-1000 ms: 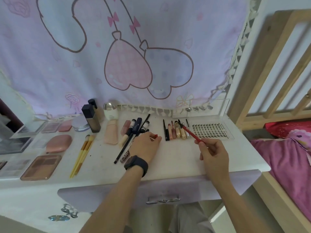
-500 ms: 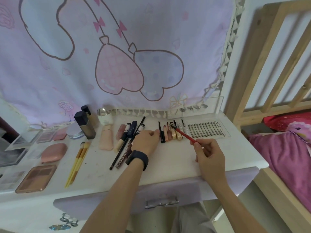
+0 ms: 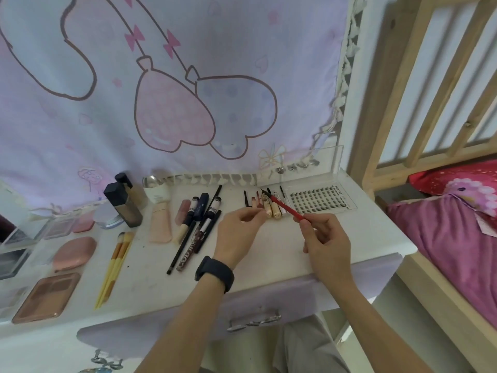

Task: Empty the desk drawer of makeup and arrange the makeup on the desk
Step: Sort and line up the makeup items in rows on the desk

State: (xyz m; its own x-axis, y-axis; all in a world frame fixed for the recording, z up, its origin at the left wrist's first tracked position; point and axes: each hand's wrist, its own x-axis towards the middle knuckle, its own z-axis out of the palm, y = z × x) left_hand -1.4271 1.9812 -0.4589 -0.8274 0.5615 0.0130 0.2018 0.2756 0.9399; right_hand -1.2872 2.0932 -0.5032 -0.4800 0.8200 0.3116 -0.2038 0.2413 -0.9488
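right hand (image 3: 326,239) pinching red pencil (image 3: 284,206), left hand (image 3: 236,232) beside lip tubes (image 3: 274,211)

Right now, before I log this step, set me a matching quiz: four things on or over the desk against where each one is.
Things:
1 red pencil
2 yellow brushes
3 lash tray
4 black wristband

Places:
A just behind the left hand
B right back corner of the desk
C pinched in the right hand
D lying beside the pink compact

Pairs: 1-C, 2-D, 3-B, 4-A.
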